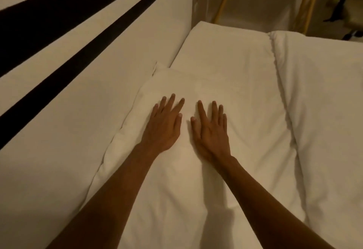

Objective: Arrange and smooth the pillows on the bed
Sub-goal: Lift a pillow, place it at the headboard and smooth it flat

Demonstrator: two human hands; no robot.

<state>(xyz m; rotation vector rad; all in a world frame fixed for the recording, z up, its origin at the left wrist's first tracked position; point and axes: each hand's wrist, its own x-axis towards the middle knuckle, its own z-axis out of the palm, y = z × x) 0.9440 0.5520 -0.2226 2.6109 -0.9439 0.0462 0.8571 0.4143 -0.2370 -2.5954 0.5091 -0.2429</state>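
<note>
My fingers [172, 102] are spread flat and gripping nothing, left hand [164, 126] and right hand [211, 130] pressed side by side on the near white pillow [176, 170], which lies along the headboard [78, 101] with a second pillow [225, 52] beyond it. If I push unevenly, I reckon the filling could bunch towards the headboard and leave new creases, or the pillow could slide against the duvet [324, 111].
</note>
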